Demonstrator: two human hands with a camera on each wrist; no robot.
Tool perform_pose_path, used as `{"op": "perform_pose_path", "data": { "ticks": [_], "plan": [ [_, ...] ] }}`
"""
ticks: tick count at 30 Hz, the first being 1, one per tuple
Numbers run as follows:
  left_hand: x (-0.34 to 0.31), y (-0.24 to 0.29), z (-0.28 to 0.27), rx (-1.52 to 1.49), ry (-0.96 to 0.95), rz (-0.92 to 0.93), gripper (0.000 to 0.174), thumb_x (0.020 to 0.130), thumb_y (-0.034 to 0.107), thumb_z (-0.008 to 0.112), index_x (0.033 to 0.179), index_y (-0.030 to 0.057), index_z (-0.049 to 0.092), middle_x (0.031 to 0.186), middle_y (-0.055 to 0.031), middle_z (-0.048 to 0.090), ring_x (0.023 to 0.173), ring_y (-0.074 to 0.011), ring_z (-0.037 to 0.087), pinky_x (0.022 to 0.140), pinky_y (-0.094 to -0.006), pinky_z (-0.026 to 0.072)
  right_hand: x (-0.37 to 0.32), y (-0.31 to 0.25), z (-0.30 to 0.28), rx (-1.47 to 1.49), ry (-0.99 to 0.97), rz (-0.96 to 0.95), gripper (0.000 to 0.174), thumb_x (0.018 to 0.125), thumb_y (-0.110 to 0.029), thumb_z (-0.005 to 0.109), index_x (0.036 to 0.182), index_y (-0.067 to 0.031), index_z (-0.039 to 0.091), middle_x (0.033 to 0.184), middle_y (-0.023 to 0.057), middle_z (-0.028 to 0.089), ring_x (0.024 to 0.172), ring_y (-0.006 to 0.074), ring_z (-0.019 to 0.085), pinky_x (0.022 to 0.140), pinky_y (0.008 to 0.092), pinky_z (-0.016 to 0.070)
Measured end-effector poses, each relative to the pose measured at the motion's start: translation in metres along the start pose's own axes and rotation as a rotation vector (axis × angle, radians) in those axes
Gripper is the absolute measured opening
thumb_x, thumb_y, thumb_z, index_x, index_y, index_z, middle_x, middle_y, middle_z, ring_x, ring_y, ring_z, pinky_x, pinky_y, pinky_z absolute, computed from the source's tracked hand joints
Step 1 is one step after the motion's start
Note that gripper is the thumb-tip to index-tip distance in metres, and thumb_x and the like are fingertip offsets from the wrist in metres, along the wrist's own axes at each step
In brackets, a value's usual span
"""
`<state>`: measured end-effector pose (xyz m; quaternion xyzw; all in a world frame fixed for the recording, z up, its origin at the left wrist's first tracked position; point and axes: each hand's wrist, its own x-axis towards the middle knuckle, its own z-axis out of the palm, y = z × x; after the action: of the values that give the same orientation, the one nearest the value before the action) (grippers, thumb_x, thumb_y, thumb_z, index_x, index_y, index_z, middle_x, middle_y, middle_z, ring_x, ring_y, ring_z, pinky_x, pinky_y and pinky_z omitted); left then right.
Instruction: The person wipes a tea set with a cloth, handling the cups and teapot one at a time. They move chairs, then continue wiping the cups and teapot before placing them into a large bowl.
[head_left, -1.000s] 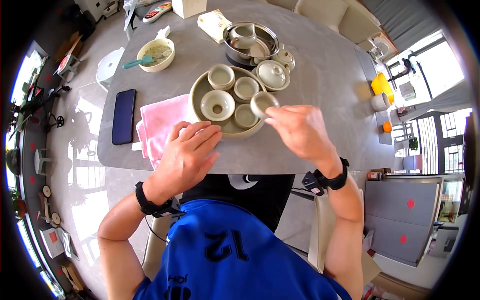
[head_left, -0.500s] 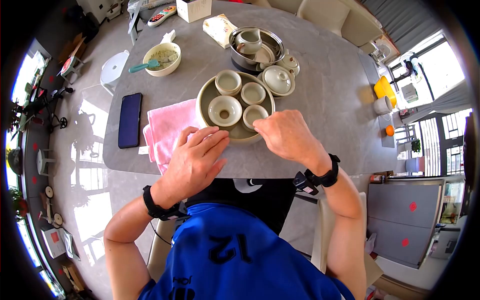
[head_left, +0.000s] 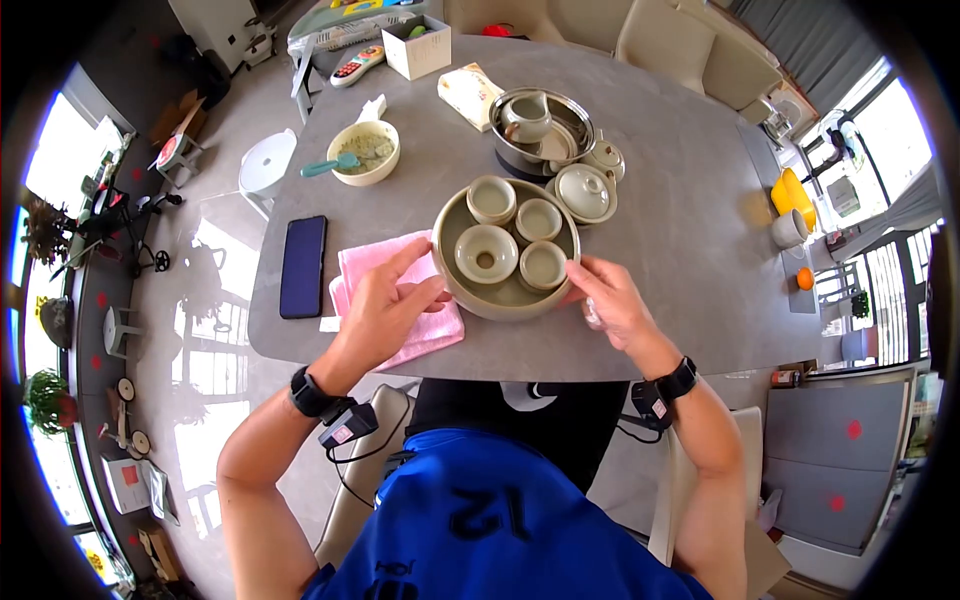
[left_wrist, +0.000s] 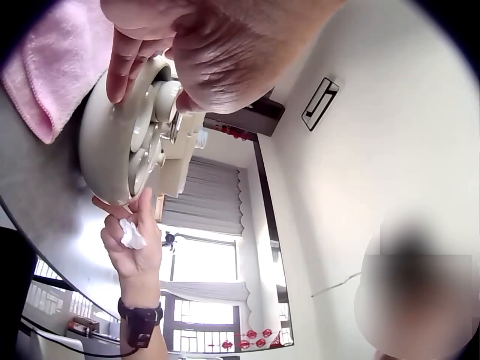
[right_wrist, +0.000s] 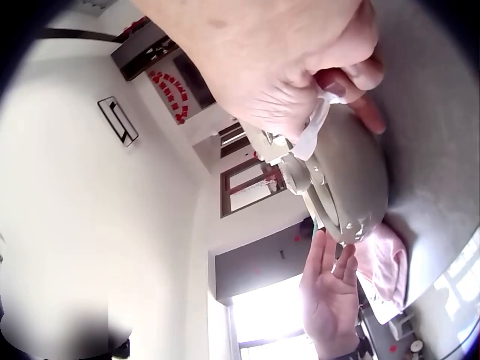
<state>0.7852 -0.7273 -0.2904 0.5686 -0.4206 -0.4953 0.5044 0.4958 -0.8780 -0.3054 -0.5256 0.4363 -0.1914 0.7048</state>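
Observation:
A large glazed bowl (head_left: 500,306) near the table's front edge holds a wide-rimmed cup (head_left: 487,255) and several small cups (head_left: 543,265). At the bowl's left side my left hand (head_left: 383,312) touches it with fairly straight fingers. In the left wrist view, those fingers lie along the outer wall of the bowl (left_wrist: 101,150). My right hand (head_left: 618,308) is at the right side, its thumb and forefinger by the rim. Curled fingers of that hand hold a crumpled white tissue (left_wrist: 133,234). A folded pink towel (head_left: 430,330) lies beside the bowl, by my left hand.
Behind the bowl are a metal pot (head_left: 555,165) holding a small pitcher and a lidded bowl (head_left: 585,192). A phone (head_left: 302,268), a cream bowl with a teal spoon (head_left: 367,170), a tissue packet (head_left: 468,95), a white box (head_left: 418,50) and a remote (head_left: 358,66) lie farther left and back.
My right hand has lowered a cup onto another in the bowl, let it go and moved to the bowl's right side. My left hand has turned against the left side.

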Motion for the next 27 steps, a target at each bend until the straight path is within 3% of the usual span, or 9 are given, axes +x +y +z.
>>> {"op": "perform_pose_path", "data": {
  "ticks": [1,6,10,13,22,26,27],
  "plan": [
    [0.005,0.003,-0.001,0.065,-0.003,-0.036,0.059,0.104,0.012,0.063,0.155,-0.0073,0.041,0.132,-0.0155,0.067,0.105,-0.0204,0.074,0.086,-0.0310,0.0621,0.002,0.001,0.003,0.039,0.005,0.027,0.043,0.102,-0.037,0.071,0.126,-0.0019,0.066,0.085,0.0084,0.072,0.048,0.0011,0.037,0.042,0.0224,0.0232],
    [0.026,-0.003,-0.003,0.395,-0.041,-0.101,0.059,0.103,0.015,0.066,0.153,-0.0060,0.042,0.145,-0.0176,0.060,0.091,-0.0199,0.076,0.073,-0.0301,0.0642,0.009,0.004,0.003,0.044,0.018,0.032,0.036,0.097,-0.030,0.073,0.120,-0.0019,0.067,0.082,0.0068,0.070,0.049,0.0019,0.040,0.041,0.0222,0.0243],
    [0.034,-0.004,0.001,0.356,-0.028,0.054,0.056,0.096,0.013,0.068,0.143,-0.0098,0.047,0.100,-0.0203,0.075,0.078,-0.0226,0.078,0.065,-0.0340,0.0622,0.011,0.004,0.005,0.068,0.040,0.043,0.028,0.095,-0.023,0.071,0.113,-0.0014,0.069,0.081,0.0073,0.069,0.049,0.0027,0.042,0.041,0.0224,0.0251],
    [0.035,0.006,-0.003,0.339,-0.074,-0.056,0.051,0.098,0.003,0.064,0.145,-0.0045,0.047,0.130,-0.0152,0.067,0.090,-0.0183,0.075,0.073,-0.0301,0.0651,0.016,0.002,0.009,0.069,0.044,0.028,0.025,0.095,-0.020,0.070,0.111,-0.0007,0.069,0.080,0.0080,0.069,0.049,0.0036,0.042,0.041,0.0222,0.0255],
    [0.044,0.012,-0.025,0.314,-0.010,-0.048,0.042,0.101,0.008,0.061,0.141,-0.0012,0.056,0.114,-0.0078,0.072,0.088,-0.0112,0.071,0.076,-0.0259,0.0610,0.052,-0.012,0.027,0.055,-0.003,0.031,0.020,0.095,-0.020,0.069,0.102,-0.0014,0.068,0.081,0.0077,0.070,0.053,0.0067,0.053,0.041,0.0231,0.0270],
    [0.047,0.012,-0.033,0.232,0.005,-0.044,0.042,0.101,0.010,0.061,0.142,-0.0003,0.057,0.116,-0.0068,0.072,0.089,-0.0105,0.070,0.078,-0.0255,0.0600,0.069,-0.018,0.031,0.036,-0.016,0.057,0.020,0.095,-0.022,0.070,0.098,-0.0024,0.069,0.080,0.0073,0.070,0.054,0.0070,0.053,0.041,0.0235,0.0260],
    [0.048,0.013,-0.034,0.228,0.013,-0.045,0.043,0.101,0.011,0.061,0.142,-0.0001,0.056,0.117,-0.0066,0.071,0.090,-0.0107,0.069,0.078,-0.0260,0.0602,0.073,-0.017,0.033,0.029,-0.009,0.054,0.021,0.094,-0.024,0.072,0.096,-0.0038,0.068,0.073,0.0026,0.064,0.054,0.0063,0.050,0.042,0.0240,0.0258]
  ]
}}
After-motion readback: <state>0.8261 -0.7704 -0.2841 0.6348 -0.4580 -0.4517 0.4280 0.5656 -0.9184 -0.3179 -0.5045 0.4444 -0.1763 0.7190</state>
